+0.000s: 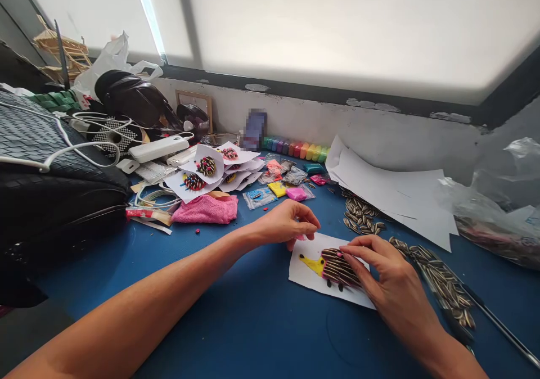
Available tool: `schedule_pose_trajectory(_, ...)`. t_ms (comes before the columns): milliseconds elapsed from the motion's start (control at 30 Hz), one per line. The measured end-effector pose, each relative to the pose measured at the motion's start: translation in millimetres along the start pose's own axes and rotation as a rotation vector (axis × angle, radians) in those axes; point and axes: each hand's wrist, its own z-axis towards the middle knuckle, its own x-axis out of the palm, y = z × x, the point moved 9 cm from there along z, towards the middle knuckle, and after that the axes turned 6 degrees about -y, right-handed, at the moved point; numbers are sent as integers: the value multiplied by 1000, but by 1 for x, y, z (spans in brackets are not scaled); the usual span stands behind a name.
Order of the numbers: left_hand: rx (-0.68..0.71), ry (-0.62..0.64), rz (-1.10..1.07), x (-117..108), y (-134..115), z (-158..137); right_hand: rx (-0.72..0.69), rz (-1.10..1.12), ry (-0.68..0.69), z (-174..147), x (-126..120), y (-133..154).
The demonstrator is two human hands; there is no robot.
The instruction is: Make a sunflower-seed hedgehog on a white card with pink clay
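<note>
A hedgehog picture lies on a white paper sheet [297, 275]. Its face is yellow clay [313, 265] with a black eye and nose, and striped sunflower seeds [337, 266] form the spines. Small black feet show beneath the body. My right hand [388, 272] is over the picture's right side, thumb and index finger closed at a tiny pink clay ball [340, 254] among the seeds. Above the paper's upper left edge, my left hand [289, 222] is closed in a pinch, with a bit of pink clay [300, 237] showing under its fingers.
Loose sunflower seeds [439, 272] and a pen [502, 325] lie right of my right hand. White sheets [388, 190] are behind. Clay packets [297, 192], finished hedgehog cards [206, 168] and a pink cloth [206, 208] sit farther left, beside a black bag [54, 199].
</note>
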Motion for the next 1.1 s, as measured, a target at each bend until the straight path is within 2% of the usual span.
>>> schedule_pose_trajectory(167,-3,1,-4,0,0,0,12,7,3,0,1,-1)
schedule_pose_trajectory(300,-16,15,-60,3,-6,-4,75,60,-31,-1,-4,-5)
schedule_pose_trajectory(433,-24,104,-120,15,-19,-14,192,210,-48,1,-11,-2)
schedule_pose_trajectory(567,41,231,-134,31,-32,-25,285,407,73,1,-4,12)
schedule_pose_trajectory(633,60,256,-106,35,-33,-28,300,494,121,0,0,21)
schedule_pose_trajectory(767,64,312,-109,44,-33,-32,277,555,102,-1,0,29)
schedule_pose_trajectory(867,62,327,-126,45,-34,-33,246,462,34,2,-11,23)
schedule_pose_trajectory(967,31,251,-111,38,-35,-30,255,238,-32,6,-28,3)
schedule_pose_trajectory(1100,-9,154,-87,26,-34,-26,267,16,28,9,-34,-21)
